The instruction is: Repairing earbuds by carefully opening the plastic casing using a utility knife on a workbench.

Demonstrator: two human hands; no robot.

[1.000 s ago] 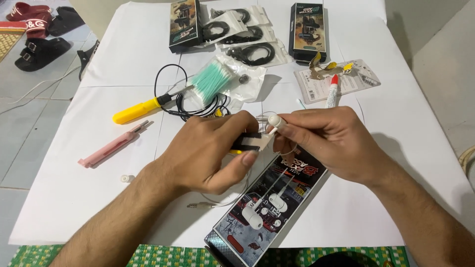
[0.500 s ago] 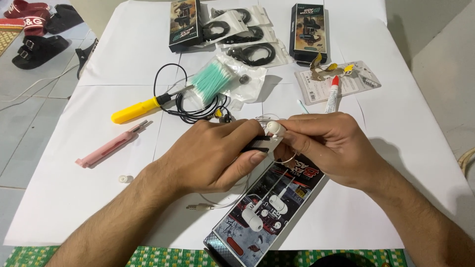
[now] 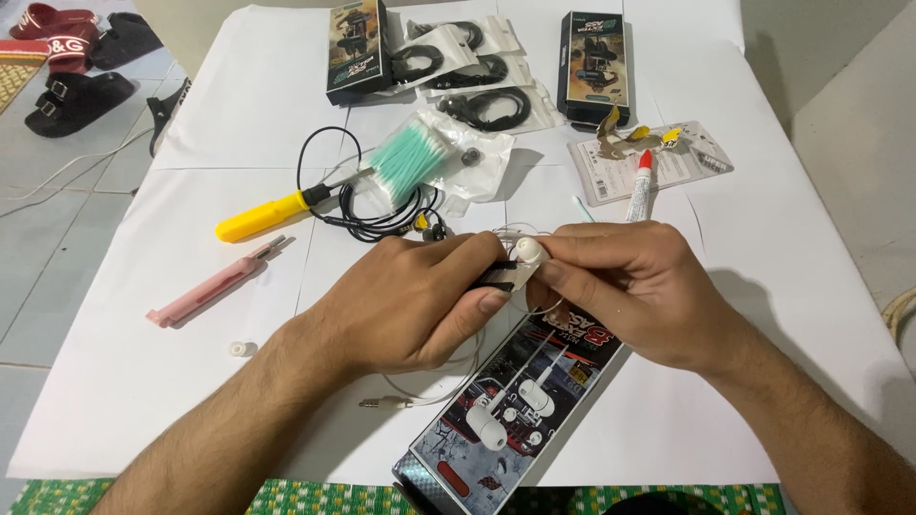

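White paper-covered table [image 3: 191, 381] is filling the frame; at centre, left hand [image 3: 410, 300] is gripping a dark flat tool [image 3: 494, 277], right hand [image 3: 634, 286] is pinching a small white round earbud [image 3: 530, 252].

Single head-worn view, steeply downward and close over the white sheet [image 3: 191, 381] at arm's reach.

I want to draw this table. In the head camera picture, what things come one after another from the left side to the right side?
Pink tool → yellow-handled screwdriver → left hand → white earbud → right hand → red-capped glue tube.
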